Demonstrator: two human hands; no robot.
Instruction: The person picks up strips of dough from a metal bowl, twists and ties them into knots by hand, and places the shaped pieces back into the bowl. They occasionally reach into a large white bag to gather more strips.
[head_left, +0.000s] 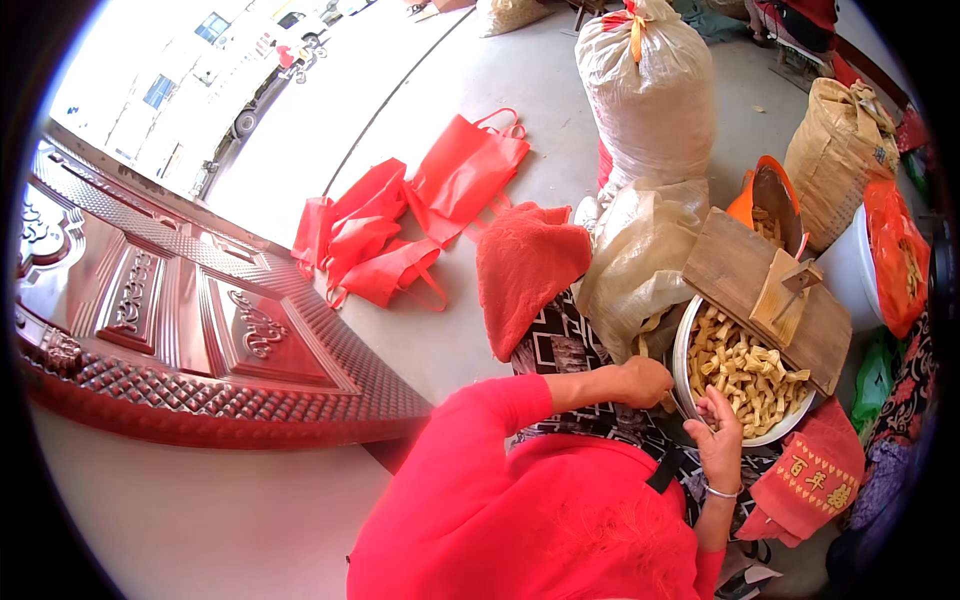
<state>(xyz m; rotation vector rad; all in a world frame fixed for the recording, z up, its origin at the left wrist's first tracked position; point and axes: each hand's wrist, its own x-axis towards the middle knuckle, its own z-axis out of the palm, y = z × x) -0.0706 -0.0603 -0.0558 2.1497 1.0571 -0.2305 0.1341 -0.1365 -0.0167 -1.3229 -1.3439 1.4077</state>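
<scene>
My left hand (645, 382) is closed just outside the left rim of a white basin (683, 350). Whatever its fingers hold is too small to make out, though yellowish strip bits show close by. Against the near left part of the rim, my right hand (718, 432) has curled fingers, with a bracelet on the wrist; what lies in them cannot be told. Tan pieces (740, 372), short and knotted like bean curd knots, heap up in the basin. A wooden board (715, 255) with a small block and an upright metal piece lies across its far right side.
A cloudy plastic bag (635, 260) stands beyond my left hand, before a tall tied sack (650, 100). Red cloths (530, 265) lie over my lap. Red tote bags (385, 240) spread on the floor. An orange bucket (775, 195) and white bucket (850, 265) stand right; a carved door (200, 310) stands left.
</scene>
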